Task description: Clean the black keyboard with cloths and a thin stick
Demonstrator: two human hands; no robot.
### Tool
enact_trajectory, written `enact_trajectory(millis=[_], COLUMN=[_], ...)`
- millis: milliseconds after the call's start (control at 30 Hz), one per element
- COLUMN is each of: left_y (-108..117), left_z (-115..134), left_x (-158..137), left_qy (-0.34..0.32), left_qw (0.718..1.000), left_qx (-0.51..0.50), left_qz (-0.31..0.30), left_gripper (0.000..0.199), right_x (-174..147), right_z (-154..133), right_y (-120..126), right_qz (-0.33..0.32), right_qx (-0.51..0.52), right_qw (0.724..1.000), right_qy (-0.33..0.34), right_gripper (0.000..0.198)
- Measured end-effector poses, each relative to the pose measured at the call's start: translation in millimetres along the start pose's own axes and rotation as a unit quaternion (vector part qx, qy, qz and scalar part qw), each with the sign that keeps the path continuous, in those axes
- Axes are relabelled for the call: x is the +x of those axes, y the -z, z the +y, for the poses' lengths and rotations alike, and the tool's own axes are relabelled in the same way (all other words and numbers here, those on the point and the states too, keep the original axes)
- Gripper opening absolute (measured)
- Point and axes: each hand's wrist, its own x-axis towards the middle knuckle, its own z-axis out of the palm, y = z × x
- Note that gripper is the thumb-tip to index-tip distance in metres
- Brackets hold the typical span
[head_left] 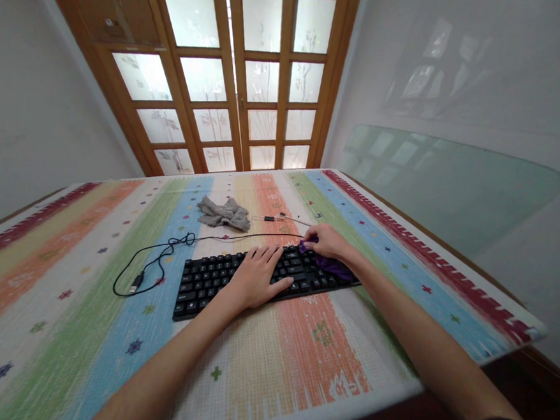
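A black keyboard (208,280) lies flat on the striped tablecloth in front of me. My left hand (258,277) rests on its middle keys, fingers stretched out and thumb apart. At the keyboard's far right edge, my right hand (324,241) pinches a purple cloth (334,267), part of which drapes over the right-hand keys. The black USB cable (141,248) runs behind the keyboard and loops to the left, where its plug (136,282) lies on the tablecloth.
A crumpled grey cloth (223,214) lies behind the keyboard. To its right are a small black-and-white item (270,218) and a thin stick-like tool (297,220). The striped tablecloth (101,337) covers the table, with walls at both sides and wooden glazed doors (235,79) beyond.
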Motion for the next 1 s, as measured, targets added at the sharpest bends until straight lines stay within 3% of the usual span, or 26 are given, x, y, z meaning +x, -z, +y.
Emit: enact_trajectory(millis=[600, 900, 1000], left_y=[1.8, 2.6, 1.9], left_z=[-0.3, -0.1, -0.2], left_x=[0.5, 0.4, 0.4], left_qy=[-0.001, -0.003, -0.006], left_qw=[1.0, 1.0, 1.0], left_qx=[0.007, 0.015, 0.022], left_qz=[-0.007, -0.008, -0.002], left_gripper=[0.074, 0.075, 0.074], right_x=[-6.4, -8.5, -13.7], right_z=[-10.5, 12.9, 25.8], right_y=[-17.1, -8.3, -2.4], right_qz=[0.1, 0.161, 0.151], right_qx=[-0.012, 0.051, 0.075], right_qw=[0.992, 0.985, 0.986], right_qy=[-0.079, -0.033, -0.011], right_gripper=[0.014, 0.017, 0.018])
